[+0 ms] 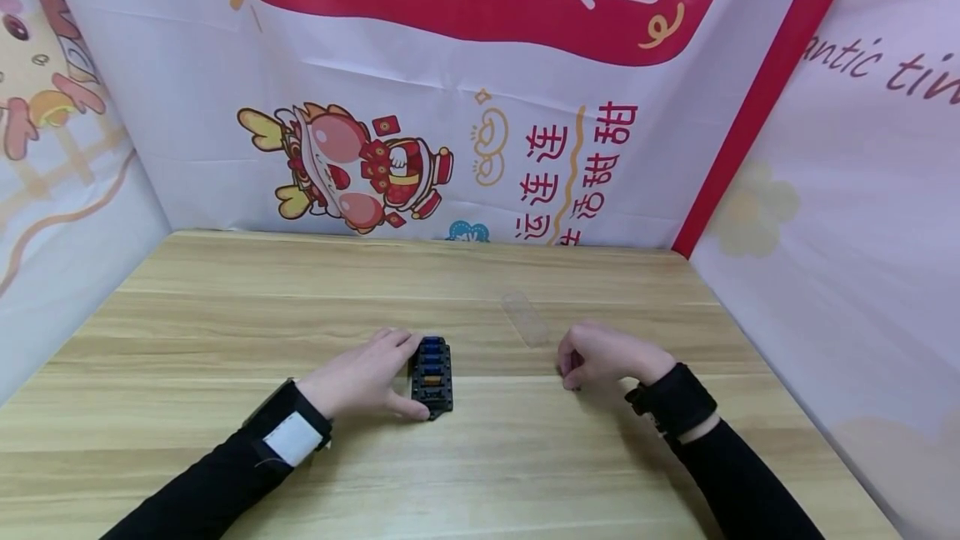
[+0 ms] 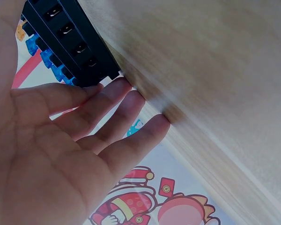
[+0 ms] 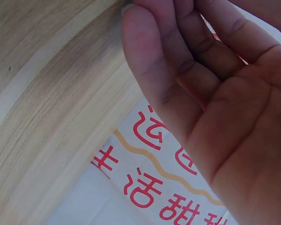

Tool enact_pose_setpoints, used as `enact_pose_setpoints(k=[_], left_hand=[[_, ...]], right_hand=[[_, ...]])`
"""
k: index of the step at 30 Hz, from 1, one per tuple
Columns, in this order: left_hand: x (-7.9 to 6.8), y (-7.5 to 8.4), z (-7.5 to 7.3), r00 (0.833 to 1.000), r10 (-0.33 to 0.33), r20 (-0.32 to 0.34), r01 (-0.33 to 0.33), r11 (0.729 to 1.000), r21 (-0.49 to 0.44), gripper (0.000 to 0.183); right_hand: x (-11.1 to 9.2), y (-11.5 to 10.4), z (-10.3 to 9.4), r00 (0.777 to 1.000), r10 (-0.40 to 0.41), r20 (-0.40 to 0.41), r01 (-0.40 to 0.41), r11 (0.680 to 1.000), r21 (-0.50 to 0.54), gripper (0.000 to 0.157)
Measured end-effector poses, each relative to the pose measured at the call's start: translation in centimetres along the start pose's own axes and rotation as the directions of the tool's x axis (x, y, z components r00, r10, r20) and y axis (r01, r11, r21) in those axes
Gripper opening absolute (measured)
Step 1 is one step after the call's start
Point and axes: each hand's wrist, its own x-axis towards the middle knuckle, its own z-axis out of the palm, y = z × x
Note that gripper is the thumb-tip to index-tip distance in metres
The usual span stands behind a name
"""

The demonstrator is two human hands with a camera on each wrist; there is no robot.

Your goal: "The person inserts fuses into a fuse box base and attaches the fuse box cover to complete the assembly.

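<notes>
A black fuse box (image 1: 442, 390) lies on the wooden table, with a row of blue fuses and an orange one showing in it. My left hand (image 1: 367, 377) holds it from the left, thumb at the near end and fingertips at the far end. In the left wrist view the index finger touches the end of the black box (image 2: 68, 40), and the other fingers stretch past it. My right hand (image 1: 600, 354) is low over the table at the right, fingers curled in towards the thumb. Its fingertips are hidden, and I cannot tell whether they pinch something small.
A clear plastic cover (image 1: 527, 319) lies flat on the table (image 1: 480, 473), just beyond and left of my right hand. A printed cloth (image 1: 420, 65) hangs along the table's back edge, and more cloth (image 1: 840, 273) borders the right side.
</notes>
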Motion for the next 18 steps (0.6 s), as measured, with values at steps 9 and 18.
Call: enact_pose_setpoints(k=[9, 18], left_hand=[[0.08, -0.11, 0.08, 1.0, 0.008, -0.008, -0.008, 1.0, 0.011, 0.108], [0.17, -0.23, 0.19, 1.0, 0.017, -0.012, -0.017, 1.0, 0.02, 0.109]], right_hand=[[-0.11, 0.04, 0.14, 1.0, 0.019, 0.024, -0.018, 1.0, -0.014, 0.014], [-0.34, 0.1, -0.09, 1.0, -0.002, 0.031, 0.001, 1.0, 0.03, 0.015]])
